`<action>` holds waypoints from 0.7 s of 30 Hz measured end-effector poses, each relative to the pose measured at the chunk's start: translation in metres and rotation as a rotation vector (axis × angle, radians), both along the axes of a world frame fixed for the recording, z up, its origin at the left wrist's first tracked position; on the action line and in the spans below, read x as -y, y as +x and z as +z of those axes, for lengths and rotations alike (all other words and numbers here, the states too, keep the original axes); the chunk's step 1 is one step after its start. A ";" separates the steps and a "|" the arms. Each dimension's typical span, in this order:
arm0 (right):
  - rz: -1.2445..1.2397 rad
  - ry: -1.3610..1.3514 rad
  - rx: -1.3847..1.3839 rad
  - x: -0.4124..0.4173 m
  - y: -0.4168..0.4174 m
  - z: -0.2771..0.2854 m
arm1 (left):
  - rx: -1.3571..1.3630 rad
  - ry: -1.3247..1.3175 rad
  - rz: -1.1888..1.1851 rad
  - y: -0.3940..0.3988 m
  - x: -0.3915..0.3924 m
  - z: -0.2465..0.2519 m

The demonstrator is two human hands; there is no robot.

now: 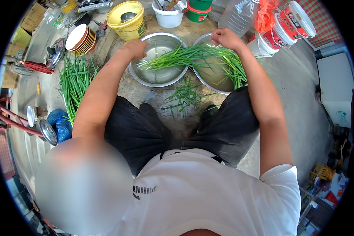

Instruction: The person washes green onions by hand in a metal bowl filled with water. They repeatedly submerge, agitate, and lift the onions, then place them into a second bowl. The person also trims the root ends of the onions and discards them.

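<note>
My left hand (135, 49) is over the left rim of a steel basin (152, 77) with water in it, its fingers curled down; whether it grips anything is hidden. A bundle of green garlic chives or scallions (177, 58) lies across this basin, white ends at the left. Its leaves reach over a second steel basin (214, 66) of cloudy water and droop along its right side. Above that basin's far rim hovers my right hand (226, 38), fingers bent together; I cannot tell if a thin stalk is between them.
Cut leaf scraps (183, 96) litter the floor between my feet. Another bunch of greens (76, 76) is beside my left arm. Beyond the basins stand a yellow bucket (125, 28), a white tub (168, 18), a large clear plastic bottle (237, 17) and stacked white buckets (278, 35).
</note>
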State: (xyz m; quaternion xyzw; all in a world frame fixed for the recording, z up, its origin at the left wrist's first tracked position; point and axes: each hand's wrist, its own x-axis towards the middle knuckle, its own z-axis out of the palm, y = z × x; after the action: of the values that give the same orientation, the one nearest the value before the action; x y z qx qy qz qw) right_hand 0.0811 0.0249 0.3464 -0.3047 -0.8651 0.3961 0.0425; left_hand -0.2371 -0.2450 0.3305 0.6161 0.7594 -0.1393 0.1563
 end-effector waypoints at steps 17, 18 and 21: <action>-0.053 -0.113 0.026 -0.017 0.013 -0.008 | 0.060 0.061 0.043 -0.009 0.000 0.004; -0.053 -0.129 0.022 -0.019 0.012 -0.010 | 0.061 0.059 0.041 -0.008 -0.001 0.004; -0.051 -0.137 0.022 -0.021 0.013 -0.013 | 0.066 0.056 0.040 -0.008 -0.001 0.005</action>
State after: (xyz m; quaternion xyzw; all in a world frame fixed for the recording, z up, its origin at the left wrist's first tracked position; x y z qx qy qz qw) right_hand 0.0945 0.0464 0.3334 -0.3331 -0.8284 0.4497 0.0222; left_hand -0.2450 -0.2437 0.3359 0.6093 0.7695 -0.0944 0.1665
